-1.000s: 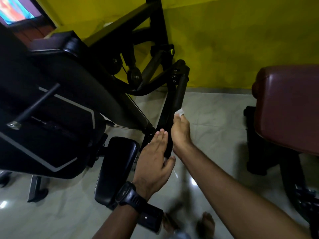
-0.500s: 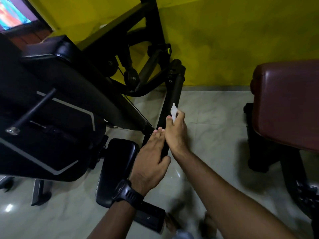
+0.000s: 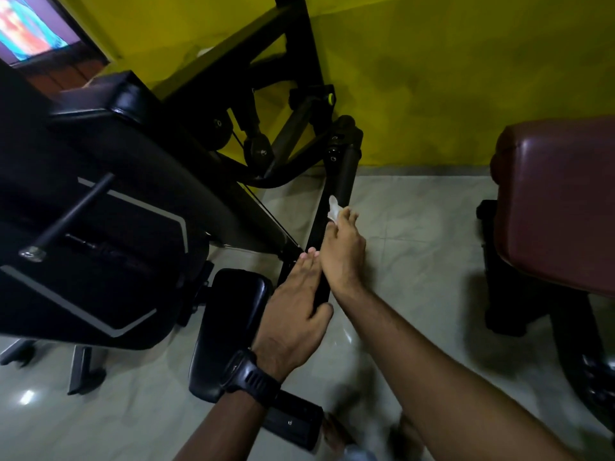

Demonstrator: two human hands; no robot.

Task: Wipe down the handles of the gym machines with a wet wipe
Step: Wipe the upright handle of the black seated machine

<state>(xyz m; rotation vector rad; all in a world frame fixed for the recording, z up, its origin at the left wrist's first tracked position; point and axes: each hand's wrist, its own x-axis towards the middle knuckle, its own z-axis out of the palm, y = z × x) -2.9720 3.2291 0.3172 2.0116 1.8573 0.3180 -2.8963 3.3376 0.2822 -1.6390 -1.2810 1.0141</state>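
Observation:
A black gym machine stands at left, and its long black handle bar slants down the middle of the view. My right hand lies along the bar's right side and pinches a small white wet wipe against it, just below the padded grip. My left hand, with a black watch on the wrist, rests on the bar's lower end: fingers straight along its left side, thumb hooked under the tip.
A black seat pad sits just left of my left hand. A dark red padded bench fills the right side. Pale tiled floor lies between them, with a yellow wall behind. Feet show at the bottom.
My right hand has slid the wipe a little up along the bar. My left hand has kept its place at the bar's lower end.

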